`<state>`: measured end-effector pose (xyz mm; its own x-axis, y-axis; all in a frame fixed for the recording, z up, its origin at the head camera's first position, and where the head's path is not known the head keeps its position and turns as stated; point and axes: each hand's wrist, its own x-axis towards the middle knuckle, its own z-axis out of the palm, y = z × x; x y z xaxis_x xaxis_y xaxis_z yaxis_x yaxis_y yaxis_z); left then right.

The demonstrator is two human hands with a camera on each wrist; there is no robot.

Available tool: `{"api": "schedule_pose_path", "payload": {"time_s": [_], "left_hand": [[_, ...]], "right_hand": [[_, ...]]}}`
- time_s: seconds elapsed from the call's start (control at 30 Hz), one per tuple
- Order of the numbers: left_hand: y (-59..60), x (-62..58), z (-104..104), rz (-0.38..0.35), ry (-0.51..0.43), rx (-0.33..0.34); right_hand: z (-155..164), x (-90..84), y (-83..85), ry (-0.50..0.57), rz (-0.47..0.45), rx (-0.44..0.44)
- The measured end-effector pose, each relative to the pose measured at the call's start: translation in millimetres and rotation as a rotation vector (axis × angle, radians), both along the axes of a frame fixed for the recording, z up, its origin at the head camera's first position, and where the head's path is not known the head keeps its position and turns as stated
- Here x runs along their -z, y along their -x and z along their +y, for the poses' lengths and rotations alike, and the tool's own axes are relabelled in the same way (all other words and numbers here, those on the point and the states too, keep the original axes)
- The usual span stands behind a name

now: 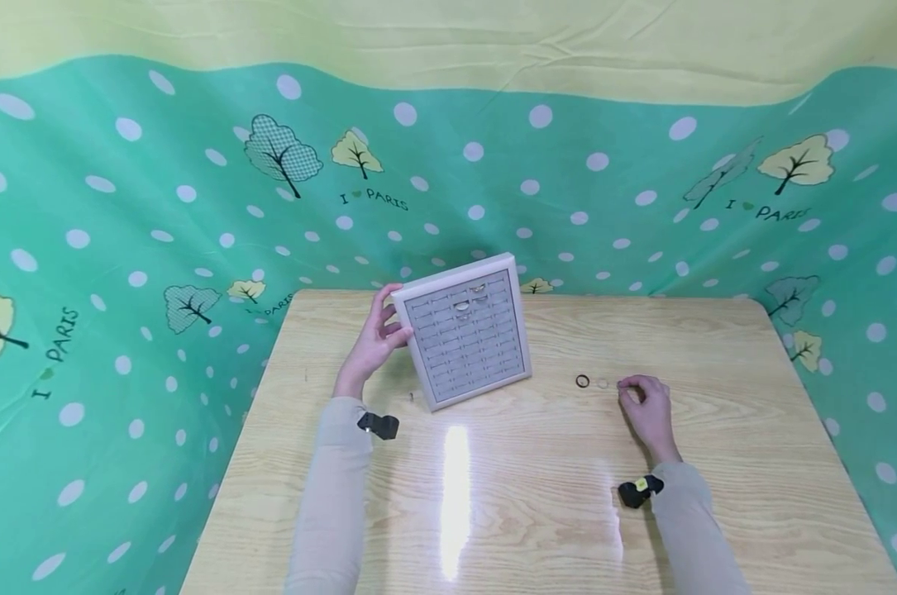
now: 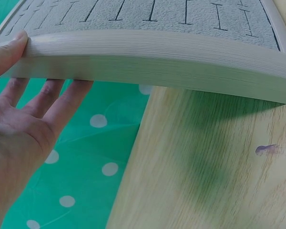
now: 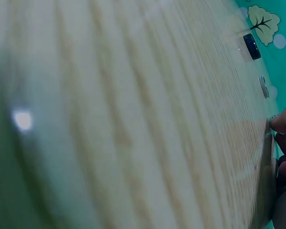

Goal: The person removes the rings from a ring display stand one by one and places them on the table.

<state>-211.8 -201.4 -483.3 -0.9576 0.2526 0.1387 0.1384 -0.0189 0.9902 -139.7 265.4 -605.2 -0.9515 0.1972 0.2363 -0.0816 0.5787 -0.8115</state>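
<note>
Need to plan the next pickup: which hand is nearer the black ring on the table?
Right. The right hand sits just beside the black ring; the left hand holds the ring tray farther off.

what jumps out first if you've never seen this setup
The grey slotted ring tray, propped upright mid-table by the left hand, with a few rings near its top. To its right, a dark ring and a pale ring lie on the wooden table, beside the right hand.

A ring tray (image 1: 466, 330) is standing tilted on the table (image 1: 537, 512), with two rings (image 1: 469, 299) sitting in its upper slots. Right of it, two more rings (image 1: 592, 382) are lying on the table.
</note>
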Motion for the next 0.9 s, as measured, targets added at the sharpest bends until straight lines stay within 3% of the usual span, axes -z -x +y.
{"api": "schedule_pose_path", "payload": {"time_s": [0.5,0.9], "left_hand": [[0.7,-0.3,0.1,-0.002,0.011,0.0],[0.5,-0.7,0.1,-0.027,-0.002,-0.005]], "right_hand": [[3.6,2.0,0.0,-0.03,-0.034,0.02],[5.2,-11.4,-2.5,0.158,-0.191,0.077]]}}
